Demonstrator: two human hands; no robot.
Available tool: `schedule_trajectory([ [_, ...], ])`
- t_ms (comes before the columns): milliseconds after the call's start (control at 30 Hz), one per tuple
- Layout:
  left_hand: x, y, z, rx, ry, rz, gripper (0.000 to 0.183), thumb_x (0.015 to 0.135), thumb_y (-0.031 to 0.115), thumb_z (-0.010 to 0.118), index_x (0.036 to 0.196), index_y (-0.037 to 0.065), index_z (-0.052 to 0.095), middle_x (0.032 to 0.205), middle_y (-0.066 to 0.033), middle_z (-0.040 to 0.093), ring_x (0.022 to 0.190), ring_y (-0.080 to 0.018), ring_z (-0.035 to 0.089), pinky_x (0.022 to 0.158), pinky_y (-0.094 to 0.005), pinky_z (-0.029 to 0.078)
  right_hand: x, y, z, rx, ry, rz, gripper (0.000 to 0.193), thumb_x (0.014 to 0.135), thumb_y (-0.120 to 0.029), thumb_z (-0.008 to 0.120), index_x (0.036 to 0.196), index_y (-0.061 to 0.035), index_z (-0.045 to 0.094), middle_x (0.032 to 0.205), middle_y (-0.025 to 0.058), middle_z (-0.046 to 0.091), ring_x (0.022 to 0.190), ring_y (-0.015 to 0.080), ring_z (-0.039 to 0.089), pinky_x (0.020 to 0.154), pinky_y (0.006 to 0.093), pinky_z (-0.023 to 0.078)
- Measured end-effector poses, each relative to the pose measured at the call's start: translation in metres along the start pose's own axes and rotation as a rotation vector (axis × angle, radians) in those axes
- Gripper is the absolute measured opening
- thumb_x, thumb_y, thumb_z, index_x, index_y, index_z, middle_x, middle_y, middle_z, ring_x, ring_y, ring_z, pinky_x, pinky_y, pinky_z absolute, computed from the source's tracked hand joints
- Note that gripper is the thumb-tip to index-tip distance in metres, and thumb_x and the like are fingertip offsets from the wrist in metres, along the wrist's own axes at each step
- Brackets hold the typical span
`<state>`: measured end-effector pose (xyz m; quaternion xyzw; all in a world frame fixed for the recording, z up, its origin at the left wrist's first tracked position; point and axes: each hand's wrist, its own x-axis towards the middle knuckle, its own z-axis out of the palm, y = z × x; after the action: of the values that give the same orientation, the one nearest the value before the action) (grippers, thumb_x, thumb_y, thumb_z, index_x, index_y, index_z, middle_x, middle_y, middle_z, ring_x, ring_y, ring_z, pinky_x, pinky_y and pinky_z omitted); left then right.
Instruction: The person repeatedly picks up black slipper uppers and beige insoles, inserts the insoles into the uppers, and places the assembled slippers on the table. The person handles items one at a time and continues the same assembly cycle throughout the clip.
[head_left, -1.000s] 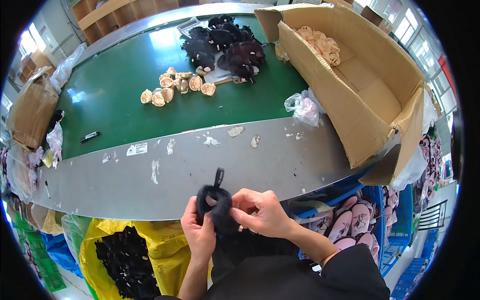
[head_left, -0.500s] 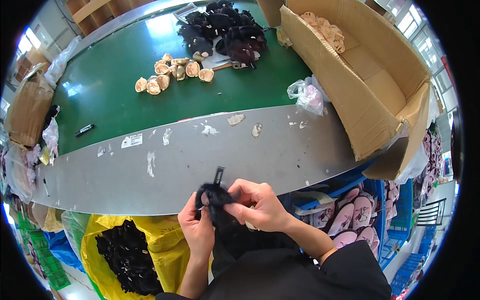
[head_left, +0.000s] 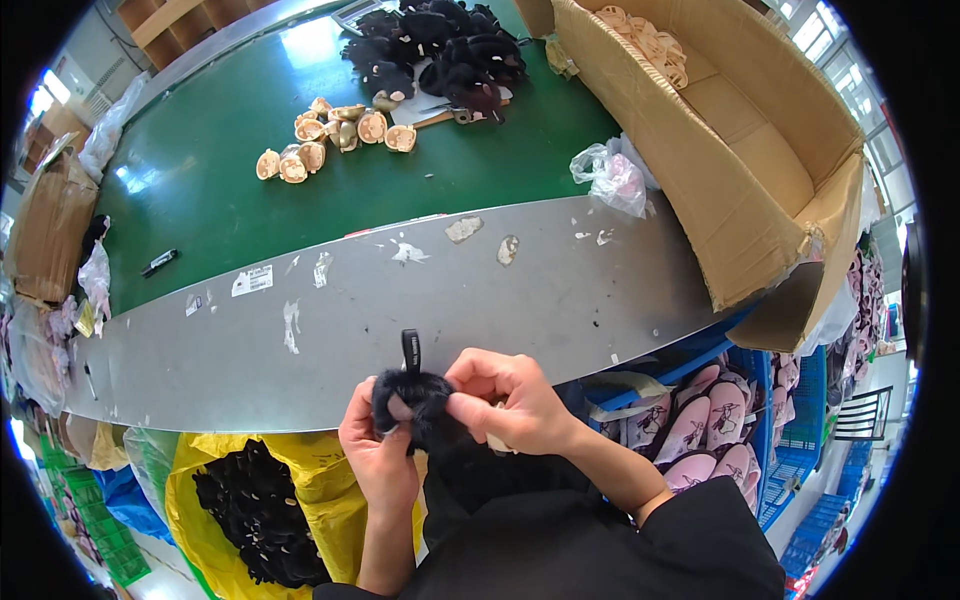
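Note:
A small black furry plush piece [head_left: 428,402] is held between my two hands, just off the near edge of the metal table strip. A black ribbon loop [head_left: 411,350] stands up from its top, and a greyish-pink round patch shows on its side. My left hand [head_left: 382,455] grips the plush from the left with the thumb in front. My right hand [head_left: 520,412] pinches its right side between thumb and fingers. Under the right fingers shows a bit of something beige [head_left: 497,442], mostly hidden by the hand.
Beige-and-gold round pieces [head_left: 371,127] and a heap of black plush pieces [head_left: 440,50] lie on the green tabletop [head_left: 220,200]. A large cardboard box [head_left: 690,180] stands at right. Below are a yellow bag [head_left: 330,480] of black pieces and a blue crate [head_left: 800,440] near pink slippers [head_left: 690,435].
The plush has turned in my fingers, so its ribbon loop stands more upright and the round patch shows more. Both hands have shifted slightly left, still gripping it.

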<state>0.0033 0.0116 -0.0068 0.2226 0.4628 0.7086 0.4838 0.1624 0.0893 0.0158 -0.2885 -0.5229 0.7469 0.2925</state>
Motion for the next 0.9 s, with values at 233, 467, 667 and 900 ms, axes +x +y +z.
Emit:
schedule_trajectory([
  [233,-0.002,0.010,0.003,-0.022,-0.039,-0.049,0.023,0.092,0.007,0.070,0.112,-0.005,0.068,0.098,-0.0055,0.069,0.092,-0.0135,0.067,0.087,-0.0278,0.054,0.001,0.002,-0.003,0.042,0.034,0.003,0.018,0.098,-0.011,0.066,0.110,-0.0008,0.058,0.072,-0.0012,0.061,0.059,0.0025,0.054,0.054,0.0195,0.041],
  [467,-0.005,0.008,-0.002,0.272,-0.049,0.051,0.018,0.090,-0.002,0.068,0.107,-0.002,0.062,0.099,-0.0040,0.066,0.089,-0.0120,0.063,0.085,-0.0249,0.050,-0.003,0.003,-0.004,-0.190,-0.058,-0.106,0.038,0.091,-0.012,0.077,0.123,-0.0028,0.058,0.078,0.0029,0.066,0.059,0.0034,0.057,0.053,0.0204,0.045],
  [667,-0.002,0.002,0.003,0.146,-0.096,0.407,0.024,0.080,-0.010,0.068,0.094,0.006,0.056,0.094,-0.0055,0.050,0.085,-0.0169,0.051,0.084,-0.0367,0.048,-0.016,0.000,0.002,-0.793,0.039,-0.751,0.026,0.078,-0.006,0.082,0.098,-0.0007,0.066,0.071,0.0059,0.065,0.051,0.0173,0.060,0.049,0.0290,0.048],
  [900,-0.001,0.026,-0.010,0.512,-0.353,0.786,0.018,0.082,0.014,0.077,0.076,0.013,0.060,0.081,0.0001,0.067,0.075,-0.0198,0.059,0.089,-0.0453,0.046,-0.025,-0.008,-0.008,-1.198,0.145,-1.112,0.021,0.073,-0.001,0.072,0.092,-0.0047,0.067,0.071,0.0011,0.062,0.048,0.0092,0.047,0.045,0.0219,0.034],
])
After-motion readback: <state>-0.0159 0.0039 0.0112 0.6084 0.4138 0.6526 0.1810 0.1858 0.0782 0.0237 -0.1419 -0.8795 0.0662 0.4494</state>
